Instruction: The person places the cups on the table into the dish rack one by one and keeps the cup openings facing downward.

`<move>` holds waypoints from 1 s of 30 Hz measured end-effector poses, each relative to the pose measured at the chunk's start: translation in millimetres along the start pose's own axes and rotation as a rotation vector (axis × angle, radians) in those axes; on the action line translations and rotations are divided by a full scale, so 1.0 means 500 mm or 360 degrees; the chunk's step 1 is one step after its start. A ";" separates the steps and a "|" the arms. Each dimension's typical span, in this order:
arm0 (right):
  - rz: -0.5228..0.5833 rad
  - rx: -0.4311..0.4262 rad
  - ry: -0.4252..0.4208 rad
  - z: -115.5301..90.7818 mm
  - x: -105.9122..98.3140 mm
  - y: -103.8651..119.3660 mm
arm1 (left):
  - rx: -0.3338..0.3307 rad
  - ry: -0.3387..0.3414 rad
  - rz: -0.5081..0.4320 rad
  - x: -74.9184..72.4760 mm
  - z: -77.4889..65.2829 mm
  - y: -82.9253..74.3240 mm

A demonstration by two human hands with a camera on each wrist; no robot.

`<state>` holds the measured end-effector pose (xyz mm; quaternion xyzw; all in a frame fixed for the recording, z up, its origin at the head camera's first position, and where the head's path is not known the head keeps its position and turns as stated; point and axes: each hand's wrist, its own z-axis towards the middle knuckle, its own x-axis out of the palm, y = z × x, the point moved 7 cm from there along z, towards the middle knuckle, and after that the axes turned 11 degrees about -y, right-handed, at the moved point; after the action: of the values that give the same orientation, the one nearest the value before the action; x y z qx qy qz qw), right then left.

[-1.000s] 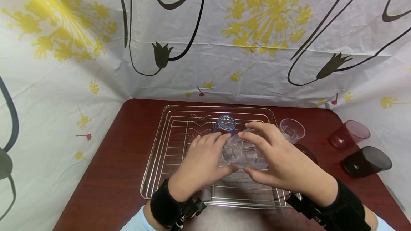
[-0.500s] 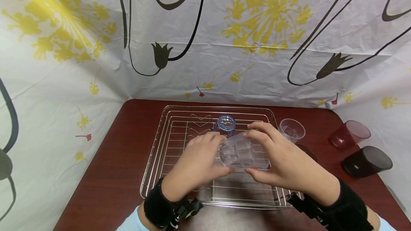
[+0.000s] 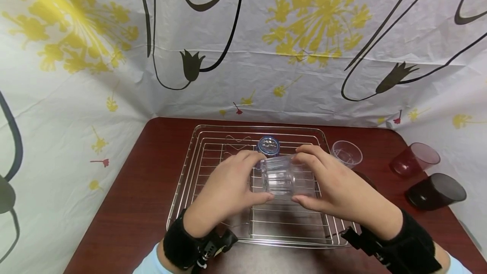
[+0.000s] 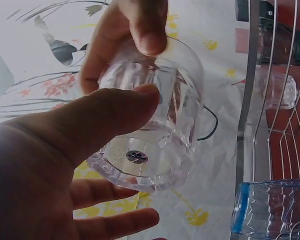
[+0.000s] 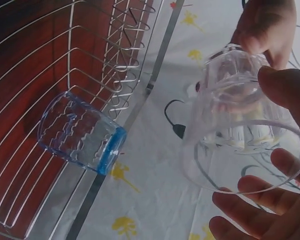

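A clear faceted tumbler (image 3: 280, 177) is held sideways between both hands over the wire rack, its base toward the left and its rim toward the right. My left hand (image 3: 230, 185) grips it near the base, the thumb lying along its side in the left wrist view. My right hand (image 3: 331, 183) holds the rim end between thumb and fingers. A round dark mark shows on the tumbler's base (image 4: 140, 157). Just behind the hands, a blue tumbler (image 3: 268, 145) stands upside down on the rack (image 3: 293, 244).
Right of the rack stand a clear cup (image 3: 347, 154), a red cup (image 3: 411, 160) and a black cup (image 3: 431, 192). Another dark cup (image 3: 367, 178) is mostly hidden behind the right hand. A patterned cloth (image 3: 243, 54) hangs around the reddish-brown table (image 3: 125, 206).
My left hand has shifted slightly left and down along the clear tumbler. The tumbler has turned in the hands and now lies more level. The right hand stays nearly in place.
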<state>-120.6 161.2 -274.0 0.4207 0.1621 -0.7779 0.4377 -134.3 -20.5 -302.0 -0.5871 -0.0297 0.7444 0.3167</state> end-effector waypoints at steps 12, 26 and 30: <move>-0.0030 0.0037 0.0080 -0.006 0.018 -0.013 | 0.0017 -0.0046 -0.0134 -0.021 0.003 -0.023; -0.0046 0.0166 0.0212 -0.006 0.040 -0.016 | 0.0152 -0.0067 -0.0275 -0.027 0.012 -0.069; -0.0060 0.0159 0.0215 -0.004 0.043 -0.017 | 0.0263 -0.0108 -0.0254 -0.027 0.016 -0.079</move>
<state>-132.1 155.7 -293.1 0.4903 0.1602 -0.7630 0.3895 -122.6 6.6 -271.9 -0.5293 -0.0255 0.7362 0.4210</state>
